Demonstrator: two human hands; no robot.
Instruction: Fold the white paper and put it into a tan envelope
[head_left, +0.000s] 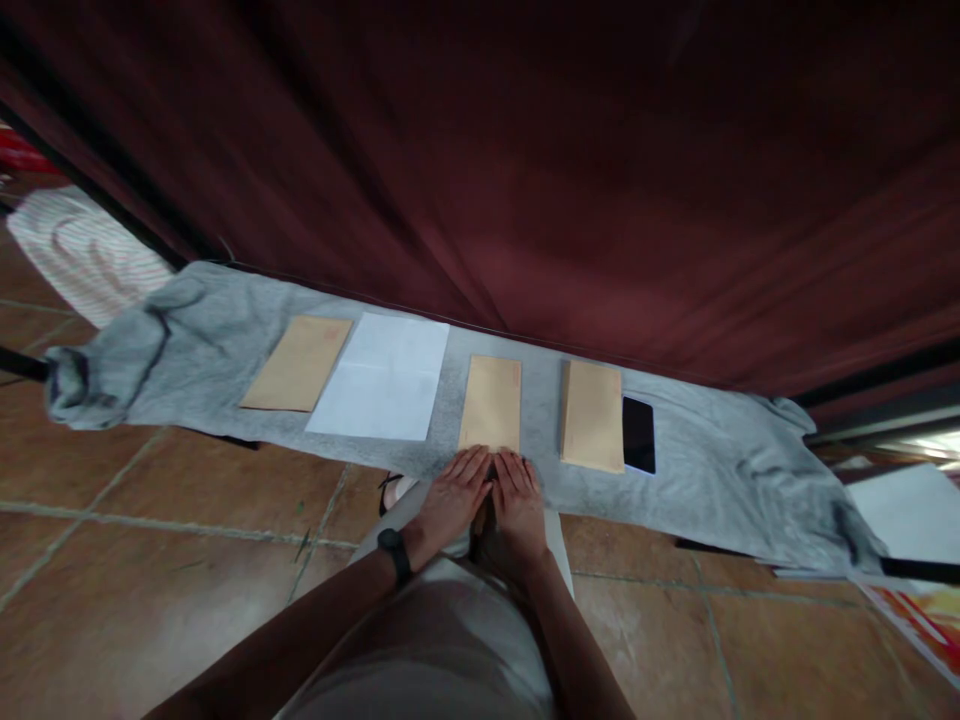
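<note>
I see bare grey cloth (697,470) right of the black phone (638,434) and narrow strips between the envelopes. The dark red curtain (525,180) closes off the far edge. My hands sit at the near edge, just below the middle envelope (490,403).

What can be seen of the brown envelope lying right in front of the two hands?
The middle envelope is a plain tan paper rectangle, lying flat and lengthwise away from the person on the grey cloth. No writing can be made out. It looks uncreased. The left hand and right hand rest palm-down at its near edge, fingertips about touching it. The white sheet lies apart to its left, another envelope apart to its right.
</note>
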